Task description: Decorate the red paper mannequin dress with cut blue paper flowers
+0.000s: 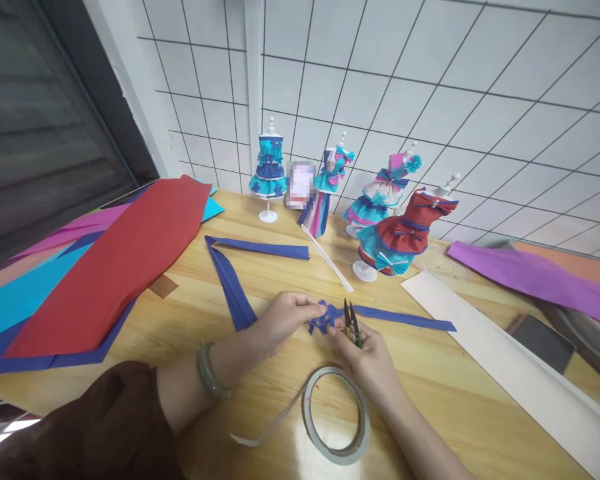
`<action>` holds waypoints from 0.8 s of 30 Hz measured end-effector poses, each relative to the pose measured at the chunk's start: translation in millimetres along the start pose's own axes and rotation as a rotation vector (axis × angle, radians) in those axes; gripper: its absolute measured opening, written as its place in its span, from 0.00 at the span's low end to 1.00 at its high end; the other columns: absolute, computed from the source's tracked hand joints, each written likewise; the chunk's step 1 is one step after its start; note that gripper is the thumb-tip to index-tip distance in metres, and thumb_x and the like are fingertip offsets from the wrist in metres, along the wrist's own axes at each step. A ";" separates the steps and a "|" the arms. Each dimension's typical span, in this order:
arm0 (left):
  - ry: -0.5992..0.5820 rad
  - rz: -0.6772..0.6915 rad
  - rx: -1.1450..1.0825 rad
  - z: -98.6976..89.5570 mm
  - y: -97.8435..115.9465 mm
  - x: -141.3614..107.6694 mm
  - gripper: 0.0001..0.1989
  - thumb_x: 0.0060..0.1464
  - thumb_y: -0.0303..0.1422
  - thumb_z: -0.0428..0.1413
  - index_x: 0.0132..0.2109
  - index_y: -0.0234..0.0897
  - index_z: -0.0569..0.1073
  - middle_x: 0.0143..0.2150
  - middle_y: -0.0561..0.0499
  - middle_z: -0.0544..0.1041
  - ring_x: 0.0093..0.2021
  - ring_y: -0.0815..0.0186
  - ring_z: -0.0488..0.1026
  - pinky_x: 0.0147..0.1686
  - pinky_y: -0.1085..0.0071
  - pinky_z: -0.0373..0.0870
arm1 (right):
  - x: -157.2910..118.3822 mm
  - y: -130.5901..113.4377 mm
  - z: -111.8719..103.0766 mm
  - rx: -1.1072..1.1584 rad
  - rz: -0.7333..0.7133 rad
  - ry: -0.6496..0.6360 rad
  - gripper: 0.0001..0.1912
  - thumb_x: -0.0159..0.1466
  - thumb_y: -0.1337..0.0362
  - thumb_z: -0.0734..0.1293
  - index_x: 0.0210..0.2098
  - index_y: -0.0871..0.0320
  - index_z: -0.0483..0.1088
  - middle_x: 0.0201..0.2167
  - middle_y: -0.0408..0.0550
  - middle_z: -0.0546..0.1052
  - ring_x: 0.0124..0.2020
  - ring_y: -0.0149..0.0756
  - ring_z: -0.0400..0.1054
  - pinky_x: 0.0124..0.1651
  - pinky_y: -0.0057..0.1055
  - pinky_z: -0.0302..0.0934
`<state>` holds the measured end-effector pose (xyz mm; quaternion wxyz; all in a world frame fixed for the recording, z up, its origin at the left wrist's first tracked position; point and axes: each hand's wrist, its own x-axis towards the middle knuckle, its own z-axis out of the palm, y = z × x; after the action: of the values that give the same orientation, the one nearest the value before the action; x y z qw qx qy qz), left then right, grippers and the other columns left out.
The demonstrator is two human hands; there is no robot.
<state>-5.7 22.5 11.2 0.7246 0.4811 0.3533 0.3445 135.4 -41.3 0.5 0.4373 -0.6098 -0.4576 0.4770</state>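
A small dark blue paper cutout (322,319) with holes and a lobed outline is spread between my two hands above the table. My left hand (291,319) pinches its left side between thumb and fingers. On the other side, my right hand (364,350) grips its edge with thumb and fingertip. The same right hand also holds a pair of thread snips (351,321), dark blades pointing up and slightly apart. Behind the snips, a blue paper strip (405,316) runs to the right. A roll of double-sided tape (307,413) lies just below my hands, its loose end trailing left.
Several dress forms in crepe-paper dresses, one with a red top (414,220), stand along the tiled wall. Coloured sheets, a red one (115,267) uppermost, are piled left. A folded blue strip (233,287) lies mid-table. At right are a white sheet (505,360) and a dark phone-like slab (543,340).
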 end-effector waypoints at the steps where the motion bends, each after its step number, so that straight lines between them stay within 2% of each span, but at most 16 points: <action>1: 0.010 -0.003 -0.001 -0.2 0.3 0.2 0.11 0.42 0.37 0.59 0.27 0.30 0.75 0.26 0.49 0.73 0.28 0.70 0.66 0.32 0.73 0.60 | -0.2 -1.3 0.0 -0.030 -0.015 0.019 0.17 0.53 0.51 0.67 0.29 0.60 0.65 0.14 0.34 0.53 0.15 0.23 0.43 0.17 0.24 0.37; 5: 0.013 -0.059 -0.066 -0.2 1.2 0.0 0.10 0.41 0.35 0.60 0.24 0.30 0.73 0.22 0.52 0.70 0.24 0.73 0.62 0.28 0.74 0.57 | -2.5 -10.1 -1.7 -0.125 -0.100 0.091 0.17 0.53 0.52 0.68 0.31 0.60 0.67 0.16 0.38 0.60 0.17 0.25 0.48 0.19 0.25 0.43; 7: -0.006 -0.077 -0.125 0.3 2.1 -0.8 0.10 0.41 0.35 0.60 0.24 0.29 0.73 0.22 0.51 0.70 0.24 0.73 0.63 0.27 0.74 0.58 | -4.8 -13.5 -4.0 -0.083 -0.121 0.104 0.17 0.54 0.51 0.67 0.33 0.59 0.67 0.17 0.38 0.60 0.17 0.25 0.48 0.19 0.25 0.44; 9: -0.022 -0.072 -0.177 0.8 3.2 -1.7 0.11 0.42 0.35 0.60 0.26 0.29 0.73 0.25 0.48 0.72 0.26 0.72 0.66 0.29 0.74 0.60 | -8.0 -14.7 -6.6 0.018 -0.122 0.074 0.18 0.57 0.49 0.63 0.37 0.58 0.64 0.15 0.35 0.56 0.15 0.25 0.45 0.17 0.24 0.41; 11: -0.005 -0.062 -0.198 1.1 4.1 -2.4 0.11 0.42 0.35 0.60 0.26 0.28 0.73 0.27 0.47 0.73 0.28 0.70 0.68 0.31 0.73 0.62 | -11.7 -14.1 -8.2 0.088 -0.120 -0.016 0.18 0.61 0.48 0.57 0.38 0.57 0.62 0.14 0.33 0.52 0.14 0.25 0.43 0.16 0.24 0.39; 14: 0.051 -0.050 -0.203 1.6 5.0 -2.9 0.12 0.41 0.36 0.61 0.27 0.28 0.74 0.27 0.46 0.73 0.29 0.69 0.69 0.33 0.72 0.64 | -16.3 -12.0 -6.9 0.083 -0.061 -0.185 0.21 0.64 0.47 0.51 0.36 0.58 0.62 0.15 0.35 0.54 0.14 0.25 0.44 0.17 0.24 0.40; 16: 0.077 -0.031 -0.211 2.0 5.2 -2.9 0.13 0.41 0.37 0.61 0.28 0.28 0.74 0.28 0.46 0.74 0.30 0.69 0.69 0.33 0.71 0.64 | -17.7 -11.0 -4.1 0.066 0.010 -0.238 0.22 0.64 0.47 0.50 0.35 0.59 0.63 0.16 0.36 0.54 0.15 0.24 0.45 0.17 0.24 0.41; 21: 0.103 -0.001 -0.211 2.7 2.8 -3.1 0.13 0.43 0.38 0.60 0.30 0.29 0.74 0.29 0.47 0.73 0.30 0.69 0.68 0.32 0.73 0.64 | -16.3 -10.6 1.5 0.088 0.133 -0.250 0.24 0.62 0.44 0.51 0.35 0.59 0.62 0.15 0.34 0.54 0.13 0.23 0.43 0.16 0.23 0.39; 24: 0.085 0.021 -0.194 2.7 -1.7 -3.3 0.13 0.44 0.38 0.59 0.29 0.30 0.74 0.28 0.48 0.72 0.30 0.70 0.67 0.31 0.74 0.62 | -14.8 -9.0 2.0 0.111 0.141 -0.224 0.25 0.61 0.42 0.52 0.35 0.59 0.61 0.15 0.34 0.56 0.11 0.22 0.44 0.14 0.22 0.40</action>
<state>-4.8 18.0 11.0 0.7486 0.3971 0.3436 0.4048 130.3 -53.7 11.7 0.3821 -0.5582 -0.4324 0.5962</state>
